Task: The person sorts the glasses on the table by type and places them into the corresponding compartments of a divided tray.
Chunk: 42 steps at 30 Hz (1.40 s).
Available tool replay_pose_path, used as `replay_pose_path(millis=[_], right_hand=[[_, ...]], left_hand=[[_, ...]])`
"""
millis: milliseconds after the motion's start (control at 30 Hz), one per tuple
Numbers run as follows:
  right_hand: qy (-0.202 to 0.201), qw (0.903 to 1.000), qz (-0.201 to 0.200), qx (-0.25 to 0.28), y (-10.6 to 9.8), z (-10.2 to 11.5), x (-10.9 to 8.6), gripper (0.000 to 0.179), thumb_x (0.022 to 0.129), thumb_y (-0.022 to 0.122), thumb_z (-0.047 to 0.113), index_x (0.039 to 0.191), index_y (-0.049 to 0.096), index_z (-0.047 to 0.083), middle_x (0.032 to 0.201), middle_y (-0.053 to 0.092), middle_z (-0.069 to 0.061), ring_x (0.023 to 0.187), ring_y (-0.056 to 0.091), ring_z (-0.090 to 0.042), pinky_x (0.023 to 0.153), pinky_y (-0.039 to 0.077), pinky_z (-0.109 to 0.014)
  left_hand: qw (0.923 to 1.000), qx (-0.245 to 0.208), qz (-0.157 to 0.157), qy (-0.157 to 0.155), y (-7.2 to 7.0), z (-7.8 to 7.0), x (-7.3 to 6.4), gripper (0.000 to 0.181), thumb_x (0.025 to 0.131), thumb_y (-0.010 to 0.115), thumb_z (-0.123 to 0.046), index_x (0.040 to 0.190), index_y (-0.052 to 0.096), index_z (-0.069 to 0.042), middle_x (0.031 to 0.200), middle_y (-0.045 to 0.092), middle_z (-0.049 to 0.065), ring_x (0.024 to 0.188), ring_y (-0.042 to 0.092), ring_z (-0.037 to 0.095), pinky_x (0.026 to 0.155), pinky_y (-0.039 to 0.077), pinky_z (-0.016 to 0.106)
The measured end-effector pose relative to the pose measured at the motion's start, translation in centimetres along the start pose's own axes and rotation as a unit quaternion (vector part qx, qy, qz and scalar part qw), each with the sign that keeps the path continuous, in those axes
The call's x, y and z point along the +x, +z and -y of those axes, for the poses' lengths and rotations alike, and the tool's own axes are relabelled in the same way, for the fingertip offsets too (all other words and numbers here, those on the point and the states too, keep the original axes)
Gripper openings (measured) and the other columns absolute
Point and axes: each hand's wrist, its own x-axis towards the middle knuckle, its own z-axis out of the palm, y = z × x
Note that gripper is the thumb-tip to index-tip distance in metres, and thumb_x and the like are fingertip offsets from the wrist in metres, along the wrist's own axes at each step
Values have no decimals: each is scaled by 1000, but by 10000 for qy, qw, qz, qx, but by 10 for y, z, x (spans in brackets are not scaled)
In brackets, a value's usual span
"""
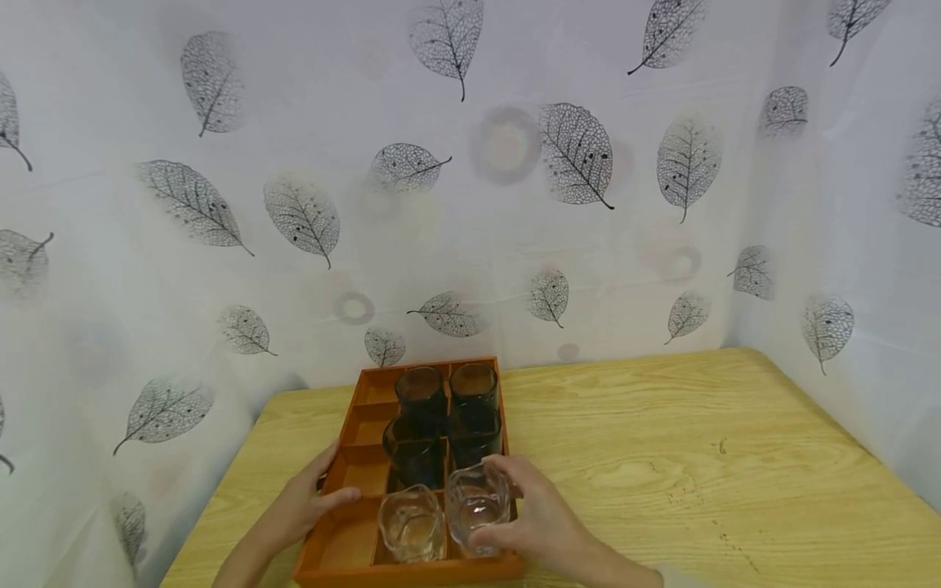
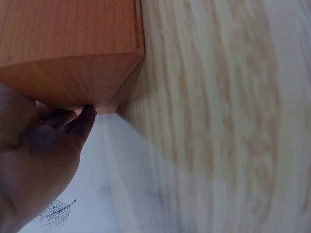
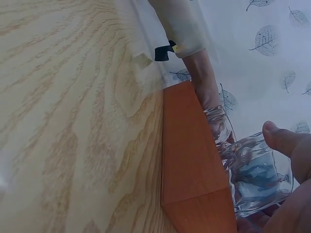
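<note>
An orange-brown wooden tray (image 1: 344, 543) with compartments stands on the table. My left hand (image 1: 300, 500) grips its left wall, thumb over the rim and fingers along the outside, as the left wrist view also shows at the tray's side (image 2: 87, 29). At the near right corner, my right hand (image 1: 542, 516) holds a clear wavy glass (image 1: 478, 498) between thumb and fingers. In the right wrist view this glass (image 3: 262, 172) is at the tray's edge; whether its base touches the tray floor, I cannot tell. Another clear glass (image 1: 410, 523) sits just left of it.
Several dark glasses, among them a far-right one (image 1: 474, 388), fill the tray's middle and right columns farther back. The left column shows bare wood. Around the tray lies a wood-grain table (image 1: 647, 433). A leaf-printed white sheet (image 1: 500, 237) hangs behind it and at the sides.
</note>
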Motion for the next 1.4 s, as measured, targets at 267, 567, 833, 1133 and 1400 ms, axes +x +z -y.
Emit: replay_pose_path(millis=[267, 567, 833, 1133, 1400], right_hand=[[-174, 9993, -39, -330, 0, -3, -2, 83, 73, 96, 32, 139, 57, 0, 120, 60, -7, 105, 61, -22, 88, 56, -29], [-106, 9987, -55, -488, 2, -6, -3, 83, 72, 97, 33, 137, 58, -1, 120, 59, -4, 106, 60, -22, 90, 55, -30], [196, 9985, 33, -501, 4, -7, -3, 82, 73, 96, 35, 139, 58, 2, 123, 59, -2, 106, 58, -21, 89, 54, -32], [249, 9960, 201, -833, 5, -11, -5, 83, 75, 94, 39, 140, 58, 1, 131, 56, -9, 114, 55, -26, 96, 53, -40], [91, 9908, 266, -1326, 3, -10, -6, 87, 76, 92, 46, 142, 57, 2, 137, 54, -9, 123, 52, -31, 102, 51, -48]], left_hand=[[10000, -1, 0, 7, 0, 0, 1, 100, 95, 77, -36, 163, 16, 3, 164, 25, 30, 143, 39, 49, 113, 38, 62], [10000, -30, -7, -12, 0, 2, 1, 100, 94, 77, -36, 163, 16, 3, 164, 25, 30, 143, 38, 49, 113, 37, 62], [9999, -135, 6, -49, 1, -1, 0, 99, 95, 77, -34, 164, 16, 3, 164, 26, 30, 141, 41, 48, 111, 41, 60], [9999, -79, -12, -67, 1, 0, 0, 100, 95, 77, -35, 164, 16, 2, 164, 25, 30, 142, 39, 49, 113, 38, 62], [9999, -68, -12, -106, 1, -1, 1, 99, 95, 77, -35, 163, 16, 3, 164, 25, 30, 142, 40, 49, 112, 39, 61]])
